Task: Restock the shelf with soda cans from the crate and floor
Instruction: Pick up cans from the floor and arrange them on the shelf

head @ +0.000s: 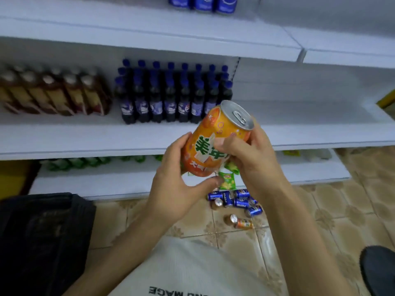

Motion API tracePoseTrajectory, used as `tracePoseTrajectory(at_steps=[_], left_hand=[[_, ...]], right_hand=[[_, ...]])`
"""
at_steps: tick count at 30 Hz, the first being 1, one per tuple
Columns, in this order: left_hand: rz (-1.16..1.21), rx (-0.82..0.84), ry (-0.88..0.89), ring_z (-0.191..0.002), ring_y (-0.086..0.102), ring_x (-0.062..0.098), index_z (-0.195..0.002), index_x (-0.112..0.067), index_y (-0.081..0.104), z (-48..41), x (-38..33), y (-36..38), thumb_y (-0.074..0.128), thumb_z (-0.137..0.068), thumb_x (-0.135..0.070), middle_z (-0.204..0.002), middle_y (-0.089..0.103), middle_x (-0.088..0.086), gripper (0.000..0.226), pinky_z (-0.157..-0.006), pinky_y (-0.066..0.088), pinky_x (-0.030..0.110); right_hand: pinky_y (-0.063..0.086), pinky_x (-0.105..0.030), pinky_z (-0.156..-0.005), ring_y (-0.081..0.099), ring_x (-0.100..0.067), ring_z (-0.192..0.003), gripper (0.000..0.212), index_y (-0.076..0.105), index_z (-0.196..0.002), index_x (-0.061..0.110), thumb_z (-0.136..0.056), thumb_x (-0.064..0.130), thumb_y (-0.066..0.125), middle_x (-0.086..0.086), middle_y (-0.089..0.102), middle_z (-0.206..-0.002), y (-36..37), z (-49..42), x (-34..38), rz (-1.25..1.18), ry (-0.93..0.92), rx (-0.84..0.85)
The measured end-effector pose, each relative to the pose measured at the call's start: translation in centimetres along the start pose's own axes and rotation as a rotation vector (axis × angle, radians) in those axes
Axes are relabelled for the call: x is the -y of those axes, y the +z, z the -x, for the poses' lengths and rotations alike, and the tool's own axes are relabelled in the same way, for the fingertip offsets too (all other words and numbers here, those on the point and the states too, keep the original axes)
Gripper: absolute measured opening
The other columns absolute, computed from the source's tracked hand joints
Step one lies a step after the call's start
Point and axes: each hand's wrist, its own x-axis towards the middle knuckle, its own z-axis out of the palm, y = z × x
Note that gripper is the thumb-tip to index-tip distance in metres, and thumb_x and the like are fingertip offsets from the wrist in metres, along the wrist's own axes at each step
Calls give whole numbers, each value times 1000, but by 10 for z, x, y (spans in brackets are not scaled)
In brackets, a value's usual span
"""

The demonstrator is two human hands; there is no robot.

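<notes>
An orange soda can [215, 133] with green lettering is held tilted in front of the white middle shelf [85, 137], its silver top pointing up and right. My left hand [177, 186] cups its lower left side and my right hand [250, 154] grips its right side. Several blue cans [235, 200] lie on the tiled floor below, with one orange can [243, 223] and another can [233, 218] nearer me. A black crate [42, 238] stands at the lower left; its contents are too dark to make out.
Dark blue-capped cola bottles [171, 97] and brown tea bottles [53, 92] stand on the middle shelf, whose right half is bare. Green bottles [85, 162] line the bottom shelf. Blue cans [203, 3] sit on the top shelf. A green packet [227, 179] lies below my hands.
</notes>
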Motion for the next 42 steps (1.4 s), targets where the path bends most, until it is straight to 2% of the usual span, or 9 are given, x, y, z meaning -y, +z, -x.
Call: tracePoseTrajectory(at_steps=[4, 8, 18, 22, 24, 31, 35, 39, 42], left_hand=[[-2, -85, 9, -108, 57, -1, -126, -43, 34, -23, 10, -30, 77, -58, -57, -129, 50, -11, 81, -81, 50, 12], [197, -170, -6, -105, 63, 6, -130, -29, 37, -55, 17, -76, 85, -61, -48, -122, 59, -7, 85, -87, 55, 34], [206, -312, 258, -99, 65, 3, -114, -36, 39, -174, 2, -240, 79, -74, -14, -116, 61, -6, 60, -77, 54, 20], [251, -294, 362, -109, 63, 12, -117, -39, 40, -220, -7, -282, 74, -78, -26, -118, 61, -10, 53, -86, 55, 36], [258, -304, 358, -106, 62, 1, -123, -26, 43, -237, -11, -296, 62, -85, -29, -116, 62, -10, 43, -83, 53, 21], [-673, -270, 252, -114, 50, 6, -140, -29, 31, -268, -6, -360, 59, -78, -59, -132, 45, -15, 74, -78, 43, 24], [-1070, -233, 338, -96, 63, 19, -125, -21, 58, -278, 13, -396, 41, -82, -66, -114, 64, -4, 64, -66, 54, 32], [-1309, -38, 512, -78, 66, 15, -102, -25, 71, -281, 15, -405, 33, -67, -82, -96, 69, -6, 77, -59, 56, 30], [-1377, 110, 583, -76, 63, 16, -99, -26, 70, -287, 16, -408, 37, -60, -85, -93, 67, -5, 78, -57, 55, 33]], right_hand=[[56, -27, -74, 69, -17, -94, 55, 57, -116, 29, -67, 9, 70, 3, 71, -99, 40, -28, 7, 58, -22, 124], [56, -35, -86, 67, -18, -103, 62, 50, -128, 22, -71, 11, 72, -2, 67, -114, 92, -69, 16, 93, -106, 136], [55, -34, -88, 61, -3, -109, 66, 44, -128, 35, -73, 36, 79, 16, 63, -117, 248, -176, 59, 265, -385, -6], [55, -27, -86, 55, 5, -111, 93, 24, -143, 38, -68, 43, 80, 24, 54, -125, 292, -213, 85, 406, -483, -107], [54, -32, -91, 55, 0, -114, 106, 11, -147, 40, -68, 42, 81, 22, 50, -132, 309, -230, 95, 501, -525, -143], [50, -22, -80, 59, -6, -105, 110, 10, -149, 28, -67, 31, 82, 12, 57, -122, 339, -304, 112, 670, -483, -110], [58, -36, -75, 65, -11, -90, 100, 20, -145, 20, -66, 26, 81, 10, 62, -101, 355, -357, 105, 732, -465, -125], [51, -30, -68, 63, -23, -101, 109, 11, -149, 17, -68, 34, 82, -5, 62, -118, 375, -400, 93, 835, -467, -134], [51, -33, -82, 56, -23, -118, 114, 5, -152, 20, -70, 37, 82, -3, 50, -139, 387, -417, 84, 853, -448, -123]])
